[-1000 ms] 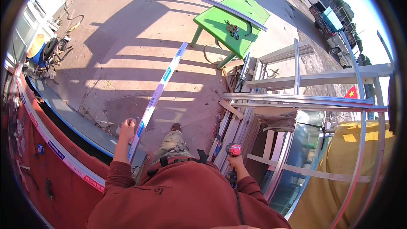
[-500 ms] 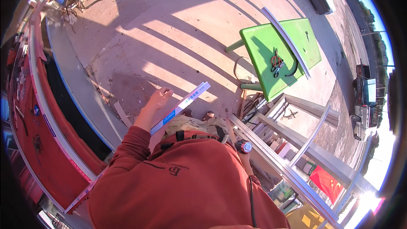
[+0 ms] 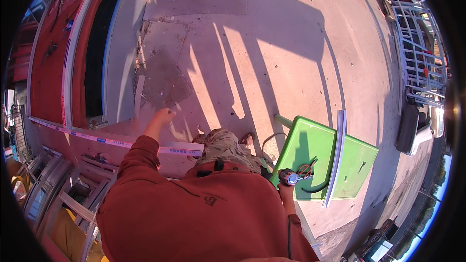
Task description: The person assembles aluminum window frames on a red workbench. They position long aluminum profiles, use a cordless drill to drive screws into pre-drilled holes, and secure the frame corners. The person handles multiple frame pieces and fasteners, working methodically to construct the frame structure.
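My left hand (image 3: pixel 165 115) hangs in the air to the left of my legs, its fingers curled closed; whether something small is inside I cannot see. Below it, a long white profile strip (image 3: pixel 180 149) with printed film passes by my left sleeve. In my right hand (image 3: pixel 286 193) is a dark power tool (image 3: pixel 290 177) with a round bluish end, held beside the near left corner of the green table (image 3: pixel 361 157). On that table lie red-handled pliers (image 3: pixel 306 170), a black curved strip (image 3: pixel 316 188) and a long white profile (image 3: pixel 336 157).
A red-covered bench (image 3: pixel 51 63) with a white frame edge stands at the left. White frames (image 3: pixel 80 204) lean at the lower left. At the far right are a metal rack (image 3: pixel 420 48) and a dark seat (image 3: pixel 407 128). Shadows cross the concrete floor (image 3: pixel 291 82).
My view has swung to the left. The green table now lies lower, close to my right hand, and the red bench has shifted upward. My left fingers look more tightly curled; the power tool stays held.
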`<state>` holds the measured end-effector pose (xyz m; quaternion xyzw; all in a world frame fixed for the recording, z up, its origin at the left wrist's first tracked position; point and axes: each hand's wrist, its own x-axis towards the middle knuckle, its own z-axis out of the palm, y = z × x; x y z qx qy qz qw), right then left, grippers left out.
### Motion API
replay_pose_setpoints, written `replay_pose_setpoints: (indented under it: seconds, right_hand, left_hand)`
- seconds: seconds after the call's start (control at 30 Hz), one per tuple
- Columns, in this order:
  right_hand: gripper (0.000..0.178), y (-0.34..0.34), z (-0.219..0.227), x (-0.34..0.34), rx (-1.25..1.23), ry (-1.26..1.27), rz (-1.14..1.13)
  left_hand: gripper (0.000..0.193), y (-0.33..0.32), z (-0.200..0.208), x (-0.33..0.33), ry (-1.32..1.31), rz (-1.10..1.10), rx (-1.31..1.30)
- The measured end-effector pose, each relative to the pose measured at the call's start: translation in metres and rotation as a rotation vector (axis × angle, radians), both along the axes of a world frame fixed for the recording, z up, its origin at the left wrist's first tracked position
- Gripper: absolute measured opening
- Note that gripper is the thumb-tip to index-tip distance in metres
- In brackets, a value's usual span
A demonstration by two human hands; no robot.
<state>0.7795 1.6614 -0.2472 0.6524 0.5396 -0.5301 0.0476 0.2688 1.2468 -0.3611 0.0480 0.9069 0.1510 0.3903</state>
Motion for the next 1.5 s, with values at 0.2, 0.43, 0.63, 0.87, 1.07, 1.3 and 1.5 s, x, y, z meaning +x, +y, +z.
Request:
replay_pose_setpoints:
  seconds: [0.2, 0.43, 0.63, 0.87, 1.07, 1.3, 1.5]
  right_hand:
    - [0.019, 0.153, -0.018, -0.089, -0.013, -0.165, 0.206]
    - [0.023, 0.243, 0.009, -0.249, 0.152, -0.155, 0.667]
    - [0.029, 0.299, 0.013, -0.379, 0.109, -0.216, 0.895]
    - [0.019, 0.339, -0.035, -0.554, 0.154, -0.115, 1.006]
    - [0.012, 0.365, -0.04, -0.768, 0.041, -0.041, 1.095]
    - [0.016, 0.344, 0.004, -1.038, -0.074, -0.149, 1.066]
    - [0.011, 0.252, 0.05, -1.224, 0.01, -0.009, 1.237]
  left_hand:
    - [0.048, 0.039, 0.013, 0.033, 0.038, 0.335, 0.135]
    - [0.046, 0.077, -0.035, 0.084, -0.037, 0.654, 0.17]
    - [0.043, 0.126, -0.023, 0.058, 0.044, 0.648, 0.247]
    - [0.039, 0.142, 0.035, -0.126, 0.195, 0.968, 0.218]
    - [0.039, 0.157, 0.036, -0.221, 0.178, 1.112, 0.148]
    - [0.039, 0.209, 0.052, -0.297, 0.144, 1.268, 0.29]
    - [0.04, 0.201, 0.008, -0.352, 0.02, 1.409, 0.294]
